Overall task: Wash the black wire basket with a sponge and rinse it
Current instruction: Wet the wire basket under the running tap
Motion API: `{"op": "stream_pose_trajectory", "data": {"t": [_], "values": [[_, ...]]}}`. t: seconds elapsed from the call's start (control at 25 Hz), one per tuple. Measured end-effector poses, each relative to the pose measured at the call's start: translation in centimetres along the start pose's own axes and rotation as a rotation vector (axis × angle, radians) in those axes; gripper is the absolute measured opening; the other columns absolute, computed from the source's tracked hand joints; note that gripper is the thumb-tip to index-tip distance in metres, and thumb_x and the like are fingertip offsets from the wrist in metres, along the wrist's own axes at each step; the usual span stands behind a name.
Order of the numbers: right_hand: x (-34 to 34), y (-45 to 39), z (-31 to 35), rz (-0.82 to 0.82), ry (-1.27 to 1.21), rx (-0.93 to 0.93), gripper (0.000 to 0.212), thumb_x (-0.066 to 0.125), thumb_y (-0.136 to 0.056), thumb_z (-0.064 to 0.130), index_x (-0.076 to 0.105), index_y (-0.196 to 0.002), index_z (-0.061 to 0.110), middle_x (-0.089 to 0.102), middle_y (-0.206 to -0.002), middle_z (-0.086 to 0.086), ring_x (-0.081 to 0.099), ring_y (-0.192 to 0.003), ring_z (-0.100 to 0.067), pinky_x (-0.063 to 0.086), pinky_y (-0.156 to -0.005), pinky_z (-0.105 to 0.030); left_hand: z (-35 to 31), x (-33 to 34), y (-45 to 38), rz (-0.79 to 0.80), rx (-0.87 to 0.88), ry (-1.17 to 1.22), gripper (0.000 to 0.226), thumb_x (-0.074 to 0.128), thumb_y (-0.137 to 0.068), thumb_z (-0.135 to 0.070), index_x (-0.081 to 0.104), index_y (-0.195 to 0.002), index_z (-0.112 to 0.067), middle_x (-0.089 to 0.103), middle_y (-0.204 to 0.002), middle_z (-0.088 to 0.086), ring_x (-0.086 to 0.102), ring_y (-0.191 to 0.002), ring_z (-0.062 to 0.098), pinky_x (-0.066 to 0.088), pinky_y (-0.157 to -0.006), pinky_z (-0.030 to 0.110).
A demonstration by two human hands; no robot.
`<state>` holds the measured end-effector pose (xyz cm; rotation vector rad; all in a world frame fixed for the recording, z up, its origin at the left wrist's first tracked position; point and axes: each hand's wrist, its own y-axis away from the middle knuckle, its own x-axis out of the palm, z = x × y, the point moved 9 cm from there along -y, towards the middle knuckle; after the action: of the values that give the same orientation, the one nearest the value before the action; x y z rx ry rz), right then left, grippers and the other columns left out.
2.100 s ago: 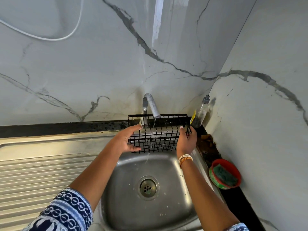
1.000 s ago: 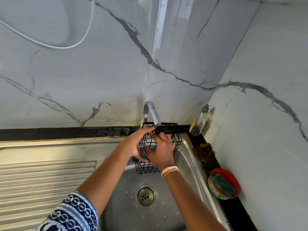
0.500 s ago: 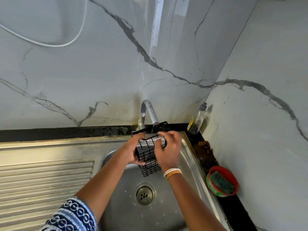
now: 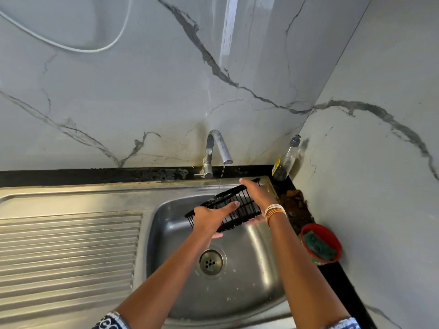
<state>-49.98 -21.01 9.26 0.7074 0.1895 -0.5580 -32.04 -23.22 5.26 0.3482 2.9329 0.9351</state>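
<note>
The black wire basket (image 4: 245, 206) hangs tilted over the steel sink (image 4: 259, 279), its right end higher and its upper edge just under the tap (image 4: 219, 148). A thin stream of water (image 4: 221, 178) falls onto that edge. My left hand (image 4: 210, 220) grips the basket's lower left end, thumb across the top and fingertips underneath. At the upper right end my right hand (image 4: 257, 194), with bangles on the wrist, holds the basket with fingers over the rim. A green sponge (image 4: 319, 244) lies in a red bowl (image 4: 332, 236) on the black ledge at the right, away from both hands.
A clear soap bottle (image 4: 287, 160) stands in the back right corner. Brown dirt (image 4: 294, 200) lies on the ledge between bottle and bowl. The ribbed drainboard (image 4: 69, 252) stretches left of the basin. The drain (image 4: 211, 261) sits below the basket. Marble walls close in behind and on the right.
The basket went from standing on end under the spout to lying lengthwise and tilted. My hands moved apart to its two ends, and it sits lower and further right.
</note>
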Motion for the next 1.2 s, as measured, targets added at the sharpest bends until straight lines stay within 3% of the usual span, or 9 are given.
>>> {"op": "stream_pose_trajectory", "data": {"t": [0.16,0.28,0.36,0.44,0.6,0.68,0.8,1.04,1.2], "values": [[-2.7,-0.4,-1.0,-0.085,-0.078,-0.101,0.084,0.057,-0.057,0.065,0.054,-0.125,0.017,0.055,-0.127,-0.008,0.057,-0.105,-0.028,0.051,-0.088,-0.047,-0.3,-0.4,0.6,0.229,0.053,-0.184,0.080,0.063,-0.069,-0.072,0.053,-0.113,-0.007,0.055,-0.116,0.003,0.064,-0.098,0.035,0.058,-0.063,0.037],[-3.9,0.5,-1.4,-0.084,-0.053,-0.121,0.070,0.055,-0.053,0.059,0.061,-0.110,0.018,0.057,-0.117,-0.009,0.055,-0.106,-0.032,0.045,-0.098,-0.052,-0.9,-5.9,-2.4,-0.034,0.077,-0.193,0.048,0.051,-0.091,-0.051,0.066,-0.088,-0.006,0.070,-0.101,0.014,0.070,-0.076,0.031,0.058,-0.067,0.038],[-4.3,1.8,-1.1,-0.070,-0.055,-0.150,0.048,0.054,-0.052,0.049,0.061,-0.089,0.019,0.057,-0.103,-0.007,0.055,-0.097,-0.030,0.047,-0.095,-0.052,-1.1,-9.1,-4.2,-0.224,0.075,-0.341,0.038,0.057,-0.086,-0.040,0.063,-0.100,-0.005,0.067,-0.106,0.017,0.066,-0.086,0.032,0.056,-0.079,0.042],[-4.6,2.2,-0.7,-0.061,-0.116,-0.194,0.025,0.053,-0.052,0.038,0.053,-0.069,0.019,0.056,-0.089,-0.006,0.053,-0.083,-0.025,0.051,-0.087,-0.044,0.2,-10.2,-5.4,-0.192,-0.064,-0.322,0.060,0.064,-0.079,-0.039,0.050,-0.126,-0.004,0.056,-0.122,0.019,0.057,-0.104,0.038,0.051,-0.089,0.048],[-4.9,1.3,-1.0,0.035,-0.327,-0.161,0.045,0.045,-0.055,0.022,0.064,-0.095,0.015,0.051,-0.080,-0.007,0.053,-0.077,-0.023,0.047,-0.073,-0.036,1.8,-7.8,-4.7,0.228,-0.332,0.137,0.096,0.075,-0.066,-0.034,0.025,-0.147,-0.017,0.037,-0.145,0.027,0.047,-0.119,0.054,0.044,-0.091,0.062],[-4.5,0.5,-1.0,0.106,-0.410,-0.176,0.061,0.040,-0.058,0.017,0.062,-0.115,0.017,0.057,-0.095,-0.007,0.056,-0.094,-0.029,0.049,-0.077,-0.044,0.4,-6.8,-4.6,0.345,-0.259,0.275,0.080,0.068,-0.069,-0.027,0.037,-0.141,-0.012,0.051,-0.133,0.029,0.055,-0.111,0.052,0.046,-0.090,0.062],[-3.1,-1.2,-2.2,0.071,-0.627,-0.152,0.082,0.046,-0.048,0.016,0.055,-0.130,0.016,0.060,-0.107,-0.013,0.059,-0.092,-0.033,0.050,-0.073,-0.039,-3.0,-7.6,-5.7,0.226,-0.041,0.362,0.038,0.051,-0.078,-0.014,0.053,-0.116,-0.008,0.061,-0.102,0.022,0.062,-0.091,0.043,0.051,-0.080,0.059],[3.5,-3.8,-5.2,0.116,-0.787,0.005,0.048,0.036,-0.081,0.018,0.056,-0.125,0.024,0.062,-0.108,-0.018,0.060,-0.098,-0.038,0.044,-0.087,-0.049,-6.7,-9.8,-6.6,0.303,0.191,0.577,0.057,0.049,-0.042,-0.003,0.073,-0.092,-0.016,0.050,-0.081,0.005,0.045,-0.073,0.025,0.042,-0.073,0.041],[4.8,-3.7,-3.8,0.172,-0.604,-0.018,0.024,0.046,-0.088,0.029,0.056,-0.107,0.018,0.063,-0.092,-0.016,0.063,-0.080,-0.032,0.047,-0.070,-0.037,-3.8,-12.6,-8.7,0.256,0.084,0.594,0.050,0.047,-0.060,-0.009,0.067,-0.106,-0.015,0.052,-0.086,0.010,0.051,-0.083,0.032,0.048,-0.079,0.049]]}}
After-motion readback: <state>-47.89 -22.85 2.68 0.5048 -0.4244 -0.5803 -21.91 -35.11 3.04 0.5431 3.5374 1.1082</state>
